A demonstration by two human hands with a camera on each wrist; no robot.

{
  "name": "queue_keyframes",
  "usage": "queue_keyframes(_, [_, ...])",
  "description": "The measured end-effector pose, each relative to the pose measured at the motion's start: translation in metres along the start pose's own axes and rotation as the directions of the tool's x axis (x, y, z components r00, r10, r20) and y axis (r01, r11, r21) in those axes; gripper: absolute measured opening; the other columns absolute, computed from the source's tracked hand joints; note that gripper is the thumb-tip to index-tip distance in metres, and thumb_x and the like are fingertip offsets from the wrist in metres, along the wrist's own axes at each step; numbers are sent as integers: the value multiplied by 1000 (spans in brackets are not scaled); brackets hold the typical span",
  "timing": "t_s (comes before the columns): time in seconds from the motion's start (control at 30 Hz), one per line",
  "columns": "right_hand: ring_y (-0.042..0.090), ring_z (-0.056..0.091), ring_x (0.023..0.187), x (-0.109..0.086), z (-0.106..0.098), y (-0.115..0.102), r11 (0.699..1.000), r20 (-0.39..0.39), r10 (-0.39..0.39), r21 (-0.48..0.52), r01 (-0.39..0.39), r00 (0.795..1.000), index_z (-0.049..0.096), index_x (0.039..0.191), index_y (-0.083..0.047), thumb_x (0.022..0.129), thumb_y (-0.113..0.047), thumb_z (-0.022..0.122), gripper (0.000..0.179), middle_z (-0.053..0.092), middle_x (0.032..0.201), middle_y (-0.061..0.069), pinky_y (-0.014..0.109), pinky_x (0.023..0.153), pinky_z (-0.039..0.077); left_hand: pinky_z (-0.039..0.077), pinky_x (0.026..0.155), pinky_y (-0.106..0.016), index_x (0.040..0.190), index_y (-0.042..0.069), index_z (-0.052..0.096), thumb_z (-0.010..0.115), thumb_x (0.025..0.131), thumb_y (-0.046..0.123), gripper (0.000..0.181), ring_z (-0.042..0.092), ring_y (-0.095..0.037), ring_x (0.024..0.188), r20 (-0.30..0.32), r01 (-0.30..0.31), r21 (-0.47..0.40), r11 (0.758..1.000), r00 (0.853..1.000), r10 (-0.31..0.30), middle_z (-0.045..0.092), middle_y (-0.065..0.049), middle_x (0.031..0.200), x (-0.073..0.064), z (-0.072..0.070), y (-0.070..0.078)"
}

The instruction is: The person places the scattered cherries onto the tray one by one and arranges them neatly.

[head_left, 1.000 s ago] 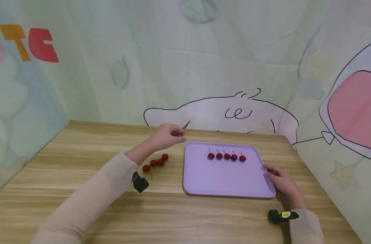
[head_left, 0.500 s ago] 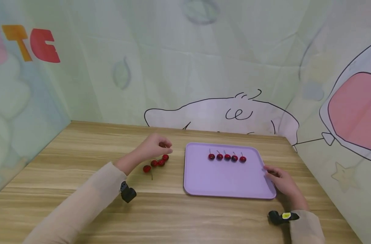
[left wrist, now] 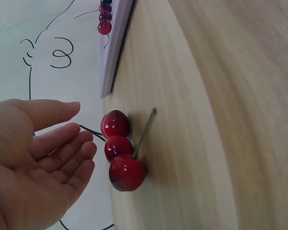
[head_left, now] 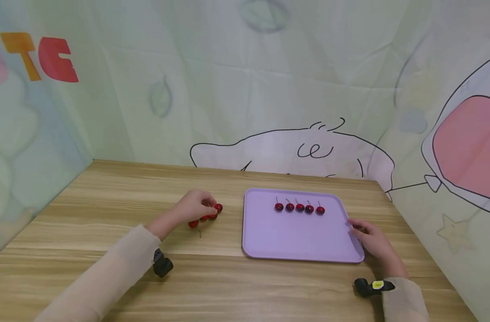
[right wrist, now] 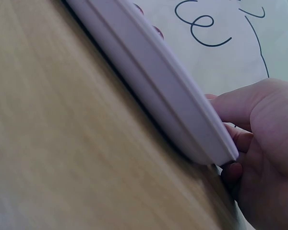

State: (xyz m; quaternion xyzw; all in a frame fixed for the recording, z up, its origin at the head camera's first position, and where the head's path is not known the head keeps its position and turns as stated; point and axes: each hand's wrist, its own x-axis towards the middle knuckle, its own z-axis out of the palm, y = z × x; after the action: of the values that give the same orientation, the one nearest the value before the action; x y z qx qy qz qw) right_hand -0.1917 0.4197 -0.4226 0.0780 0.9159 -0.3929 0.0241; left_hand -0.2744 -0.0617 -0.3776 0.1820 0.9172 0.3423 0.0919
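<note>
Fingers [left wrist: 80,153] of the left hand [head_left: 193,207] stood parted, holding nothing, beside loose cherries [left wrist: 118,147] left of the tray [head_left: 293,237]; the right hand [head_left: 373,239] pinched its right edge, presumably steadying it.

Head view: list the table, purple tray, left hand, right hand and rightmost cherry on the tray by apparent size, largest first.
1. Table
2. Purple tray
3. Left hand and right hand: too alike to rank
4. Rightmost cherry
</note>
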Motion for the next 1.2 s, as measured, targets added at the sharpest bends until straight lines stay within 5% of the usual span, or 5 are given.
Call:
queue_keyframes(0.27, [42,44,121,1,0,1,1000,-6,8,-7,-8,1000,47,137,5,99,-17,51,44,46,135,31,54,100,38,50,88,-43,108,-3,68,68,87,11,24,59,-26,97,-5,33,4,999,999,-33,66,-14,105,-5,1,-7])
queue_keyframes(1.2, [44,42,123,0,0,-1,1000,5,19,-20,-19,1000,46,138,4,99,-19,50,45,44,137,31,57,102,35,51,81,-40,96,-2,69,71,80,3,17,58,-22,88,-7,26,9,1000,1000,-26,66,-11,96,-10,3,-20])
